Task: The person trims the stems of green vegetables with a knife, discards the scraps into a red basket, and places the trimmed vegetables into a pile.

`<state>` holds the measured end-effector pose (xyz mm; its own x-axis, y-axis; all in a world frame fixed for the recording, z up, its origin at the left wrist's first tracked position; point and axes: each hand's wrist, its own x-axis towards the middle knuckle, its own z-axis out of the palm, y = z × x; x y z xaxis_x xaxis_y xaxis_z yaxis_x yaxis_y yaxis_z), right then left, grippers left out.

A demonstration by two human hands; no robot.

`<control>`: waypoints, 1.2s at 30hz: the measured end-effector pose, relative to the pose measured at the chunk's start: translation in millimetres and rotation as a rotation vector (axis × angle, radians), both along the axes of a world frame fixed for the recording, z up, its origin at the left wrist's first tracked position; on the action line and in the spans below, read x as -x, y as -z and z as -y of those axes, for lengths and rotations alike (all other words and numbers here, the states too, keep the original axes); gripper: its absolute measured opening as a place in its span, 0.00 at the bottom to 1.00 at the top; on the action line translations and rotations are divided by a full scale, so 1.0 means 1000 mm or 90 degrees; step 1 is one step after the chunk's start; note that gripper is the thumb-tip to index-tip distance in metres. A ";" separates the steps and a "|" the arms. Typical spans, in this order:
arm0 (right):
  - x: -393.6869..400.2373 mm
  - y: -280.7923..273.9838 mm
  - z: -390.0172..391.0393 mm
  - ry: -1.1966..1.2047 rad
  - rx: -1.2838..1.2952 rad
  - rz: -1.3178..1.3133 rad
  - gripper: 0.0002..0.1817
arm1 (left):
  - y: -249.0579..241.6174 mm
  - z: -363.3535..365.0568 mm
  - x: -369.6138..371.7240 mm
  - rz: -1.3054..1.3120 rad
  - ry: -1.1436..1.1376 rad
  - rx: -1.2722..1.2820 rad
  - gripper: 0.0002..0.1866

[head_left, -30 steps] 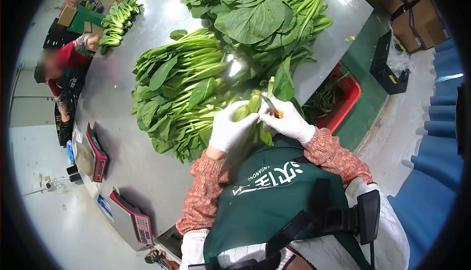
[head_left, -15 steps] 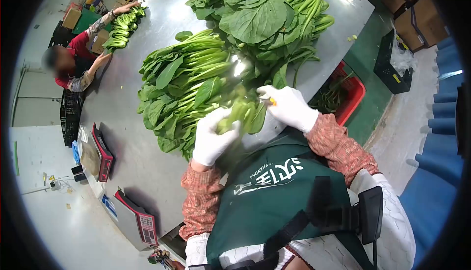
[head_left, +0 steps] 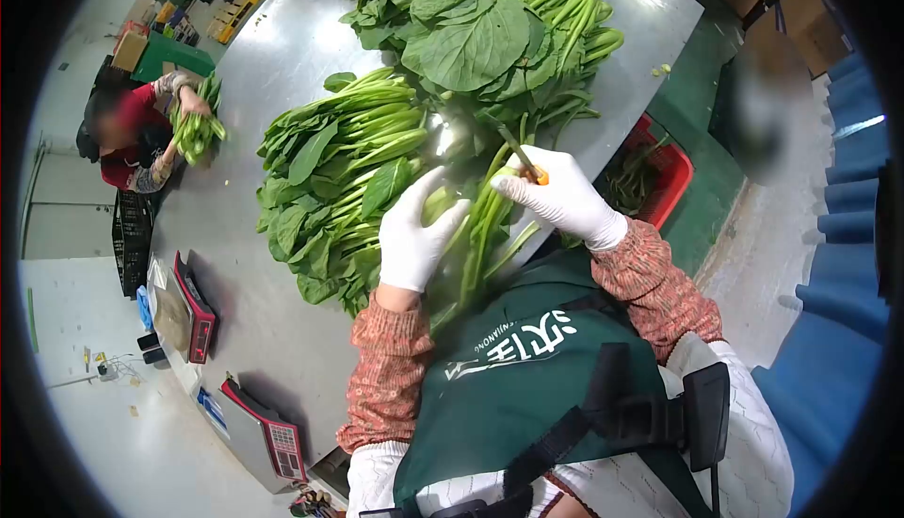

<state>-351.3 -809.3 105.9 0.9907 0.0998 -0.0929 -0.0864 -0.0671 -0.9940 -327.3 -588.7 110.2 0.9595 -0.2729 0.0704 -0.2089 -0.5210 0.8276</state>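
Both my hands wear white gloves. My left hand [head_left: 414, 235] grips a bunch of leafy greens [head_left: 480, 235] by the stalks, leaves hanging toward my green apron. My right hand [head_left: 557, 196] holds a small knife [head_left: 520, 154] with an orange handle, its blade pointing up and away at the cut ends of the stalks. Just beyond lies a heap of trimmed greens [head_left: 330, 179] on the steel table [head_left: 245, 311], with a larger pile of greens [head_left: 480, 38] farther back.
A red crate [head_left: 670, 171] with scraps stands on the floor right of the table. Two red scales [head_left: 193, 309] [head_left: 268, 433] sit at the table's left edge. Another person [head_left: 141, 137] at the far left holds a bundle of greens. Blue crates stand at the right.
My left hand shifted along the stalks and the bunch now hangs lower. My right hand raised the knife to the stalk ends. The other person lifted a bundle off the table.
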 end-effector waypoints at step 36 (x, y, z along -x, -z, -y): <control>-0.039 -0.035 -0.091 -0.163 0.036 0.092 0.12 | -0.089 -0.127 0.078 0.315 -0.327 -0.122 0.07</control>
